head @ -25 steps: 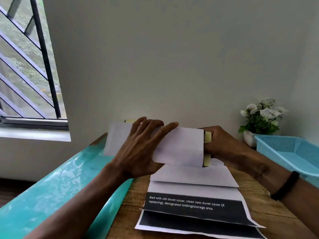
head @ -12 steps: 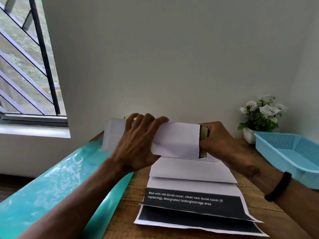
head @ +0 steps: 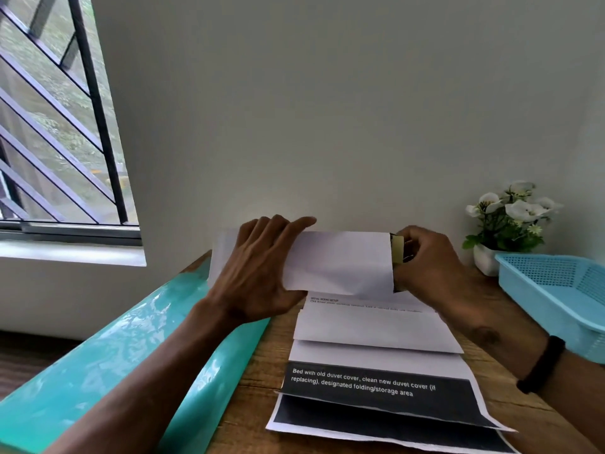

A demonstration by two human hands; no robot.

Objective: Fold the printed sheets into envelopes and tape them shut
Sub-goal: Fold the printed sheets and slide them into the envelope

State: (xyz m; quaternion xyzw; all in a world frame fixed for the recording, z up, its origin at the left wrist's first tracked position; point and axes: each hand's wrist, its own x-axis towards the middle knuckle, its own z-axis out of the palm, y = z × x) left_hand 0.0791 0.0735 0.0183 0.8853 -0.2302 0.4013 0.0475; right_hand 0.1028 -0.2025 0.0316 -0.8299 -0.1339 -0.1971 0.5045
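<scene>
A folded white envelope [head: 340, 263] is held up above the wooden table [head: 258, 362], its plain side facing me. My left hand [head: 258, 273] grips its left half, fingers spread across the front and thumb below. At the envelope's right edge, my right hand [head: 425, 263] holds a yellowish roll of tape [head: 397, 252], mostly hidden behind the paper and fingers. Below lie several folded printed sheets [head: 376, 365], fanned toward me; one shows a black band with white text.
A light-blue plastic basket [head: 556, 290] stands at the right edge, with a small white pot of white flowers [head: 510, 221] behind it. A glossy teal sheet [head: 124, 355] covers the table's left side. A barred window [head: 55, 119] is at left.
Both hands and the envelope shifted slightly. My left index finger stretched out along the envelope's top edge, and my right hand tilted with the tape roll at the right edge.
</scene>
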